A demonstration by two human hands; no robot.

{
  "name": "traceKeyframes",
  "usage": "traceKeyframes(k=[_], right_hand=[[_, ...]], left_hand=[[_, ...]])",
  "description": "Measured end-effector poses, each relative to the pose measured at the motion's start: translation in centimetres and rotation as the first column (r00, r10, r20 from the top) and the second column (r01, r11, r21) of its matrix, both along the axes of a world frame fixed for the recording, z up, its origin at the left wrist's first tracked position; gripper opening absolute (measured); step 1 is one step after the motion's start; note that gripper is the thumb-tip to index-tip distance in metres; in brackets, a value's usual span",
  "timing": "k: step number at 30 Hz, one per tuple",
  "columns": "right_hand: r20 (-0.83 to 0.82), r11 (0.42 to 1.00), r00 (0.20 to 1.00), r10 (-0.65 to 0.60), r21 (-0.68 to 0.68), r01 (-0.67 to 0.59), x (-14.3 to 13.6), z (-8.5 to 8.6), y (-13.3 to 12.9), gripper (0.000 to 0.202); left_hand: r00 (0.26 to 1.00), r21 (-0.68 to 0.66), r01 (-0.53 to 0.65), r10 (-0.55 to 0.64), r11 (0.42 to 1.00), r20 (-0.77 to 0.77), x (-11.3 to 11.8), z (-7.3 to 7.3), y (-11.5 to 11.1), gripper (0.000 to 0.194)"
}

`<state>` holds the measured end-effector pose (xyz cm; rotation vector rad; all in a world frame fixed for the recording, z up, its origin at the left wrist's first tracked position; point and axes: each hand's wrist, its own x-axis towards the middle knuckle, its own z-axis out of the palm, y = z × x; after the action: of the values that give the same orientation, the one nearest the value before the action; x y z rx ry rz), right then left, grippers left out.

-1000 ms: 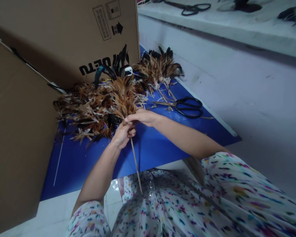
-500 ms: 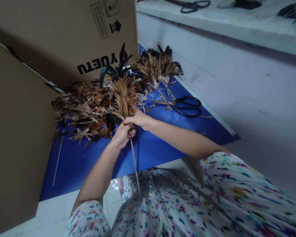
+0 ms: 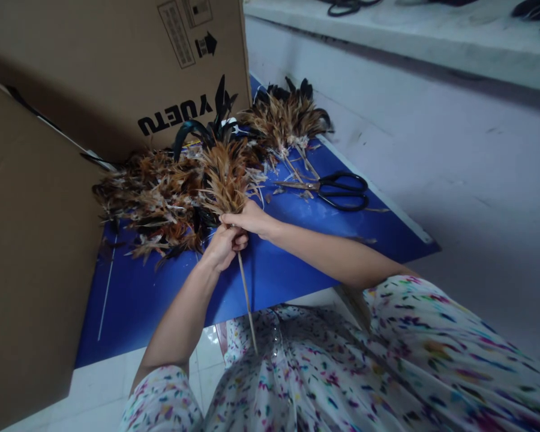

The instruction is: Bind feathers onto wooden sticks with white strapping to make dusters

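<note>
A bundle of brown feathers (image 3: 226,174) with dark plumes at its top stands upright over the blue table (image 3: 292,264). Below it, my left hand (image 3: 225,245) is closed round the thin stick (image 3: 246,294) that carries the feathers; the stick's lower end reaches down to my clothes. My right hand (image 3: 247,217) is closed on the base of the feathers, just above my left hand and touching it. Its fingertips are partly hidden among the feathers.
Loose brown feathers (image 3: 155,198) lie heaped on the left. Feather bunches on sticks (image 3: 288,117) lie at the back right, near black-handled scissors (image 3: 342,191). Cardboard boxes (image 3: 117,72) stand at the left and back. A white ledge (image 3: 409,36) runs along the upper right.
My right hand's fingers have shifted slightly left and up at the feather base. The dark plumes lean a little more to the left. The view has tilted slightly.
</note>
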<state>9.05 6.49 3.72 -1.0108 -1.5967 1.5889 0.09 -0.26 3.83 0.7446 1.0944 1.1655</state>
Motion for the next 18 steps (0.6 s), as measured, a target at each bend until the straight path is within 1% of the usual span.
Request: traceKeyframes(k=[2,6,11,15,18], right_hand=[[-0.022,1.0,1.0,-0.017,-0.006,0.017,-0.18,0.02,0.14,0.034],[-0.036,0.999,0.999,-0.021,-0.05,0.02,-0.42,0.17,0.39,0.025],[-0.096,0.999,0.995,0.012,-0.043,-0.016,-0.42,0.05,0.41,0.03],[-0.098,0.998,0.995,0.032,-0.056,-0.038,-0.41,-0.34,0.31,0.016],[-0.11,0.998,0.994,0.026,-0.057,-0.033,-0.37,-0.38,0.18,0.014]], left_hand=[[1.0,-0.009,0.0,0.0,1.0,0.007,0.05,0.13,-0.07,0.03],[0.999,-0.02,0.008,-0.007,1.0,0.033,0.16,0.45,-0.24,0.031],[1.0,-0.015,0.018,-0.018,1.0,0.004,0.17,0.41,-0.25,0.029],[0.999,-0.032,0.037,-0.037,0.999,0.019,0.05,0.26,-0.28,0.027],[0.997,-0.062,0.045,-0.041,0.997,0.06,-0.15,0.35,-0.36,0.025]])
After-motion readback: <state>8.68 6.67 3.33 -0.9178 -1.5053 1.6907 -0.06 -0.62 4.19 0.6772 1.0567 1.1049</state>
